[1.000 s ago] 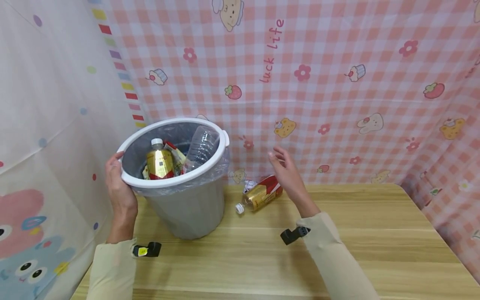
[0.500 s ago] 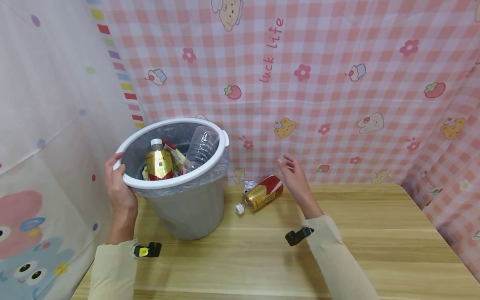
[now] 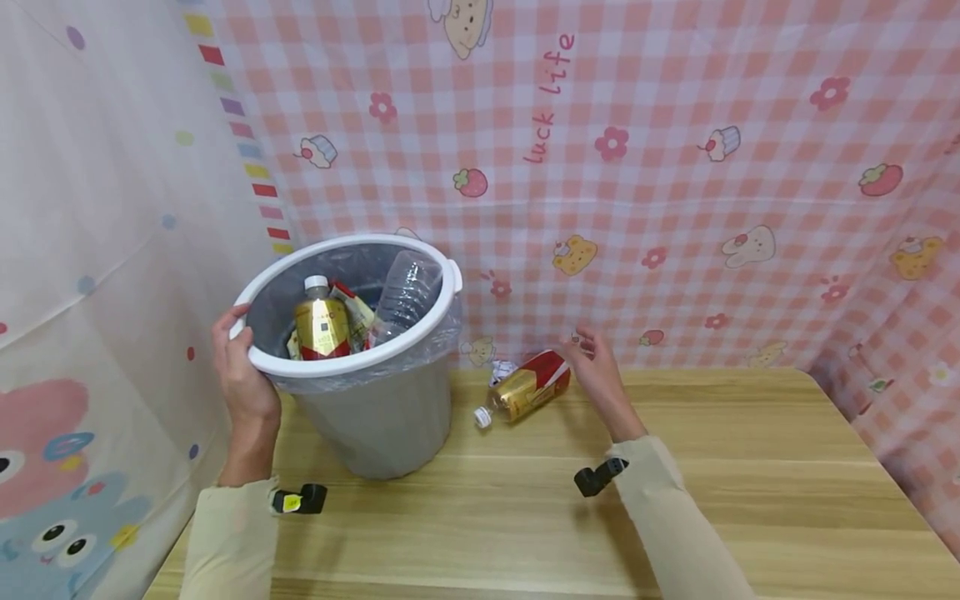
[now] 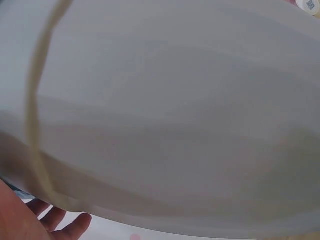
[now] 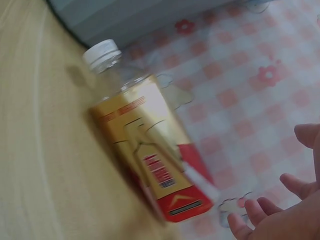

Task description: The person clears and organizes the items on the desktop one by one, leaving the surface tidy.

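Observation:
My left hand (image 3: pixel 242 372) grips the near-left rim of a grey bin (image 3: pixel 375 412) with a white rim and clear liner, tilted toward me. The bin wall (image 4: pixel 165 115) fills the left wrist view, with my fingers (image 4: pixel 60 225) at the bottom. Inside the bin stand a gold-and-red bottle (image 3: pixel 321 328) and a clear plastic bottle (image 3: pixel 403 293). A second gold-and-red bottle (image 3: pixel 525 387) with a white cap lies on the wooden table (image 3: pixel 750 467). My right hand (image 3: pixel 600 371) hovers open just right of that bottle (image 5: pixel 150 150), fingers (image 5: pixel 260 215) spread beside its base.
A pink checked cloth (image 3: pixel 675 208) hangs right behind the table and along the right side. A pale cartoon-print curtain (image 3: pixel 90 250) covers the left. A small crumpled scrap (image 3: pixel 500 368) lies behind the lying bottle.
My right hand has come down and to the right, from above the lying bottle to beside its base. The left hand and bin have stayed in place.

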{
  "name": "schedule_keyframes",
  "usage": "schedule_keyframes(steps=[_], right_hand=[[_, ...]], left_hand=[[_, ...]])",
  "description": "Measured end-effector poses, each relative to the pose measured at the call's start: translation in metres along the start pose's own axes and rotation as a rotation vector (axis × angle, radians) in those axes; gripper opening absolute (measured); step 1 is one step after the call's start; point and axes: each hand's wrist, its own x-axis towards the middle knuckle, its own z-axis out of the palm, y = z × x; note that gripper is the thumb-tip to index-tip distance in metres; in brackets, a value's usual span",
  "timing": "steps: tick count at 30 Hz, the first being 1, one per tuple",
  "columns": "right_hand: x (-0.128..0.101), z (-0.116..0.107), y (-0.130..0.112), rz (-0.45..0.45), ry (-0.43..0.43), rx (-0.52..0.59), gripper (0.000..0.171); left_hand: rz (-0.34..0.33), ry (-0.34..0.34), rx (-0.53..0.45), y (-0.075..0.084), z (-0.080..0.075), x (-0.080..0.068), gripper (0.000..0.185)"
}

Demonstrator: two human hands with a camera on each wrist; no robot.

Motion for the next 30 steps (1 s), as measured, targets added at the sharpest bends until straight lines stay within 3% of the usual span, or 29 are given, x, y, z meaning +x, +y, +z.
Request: schedule_keyframes(steps=[14, 30], right_hand=[[0.010, 0.014, 0.043, 0.016, -0.005, -0.005, 0.067], [0.015, 0.024, 0.067, 0.056, -0.013, 0.074, 0.084]], left_hand=[[0.029, 0.017, -0.020, -0.003, 0.001, 0.000, 0.043], [0.037, 0.019, -0.043, -0.003, 0.002, 0.000, 0.043]])
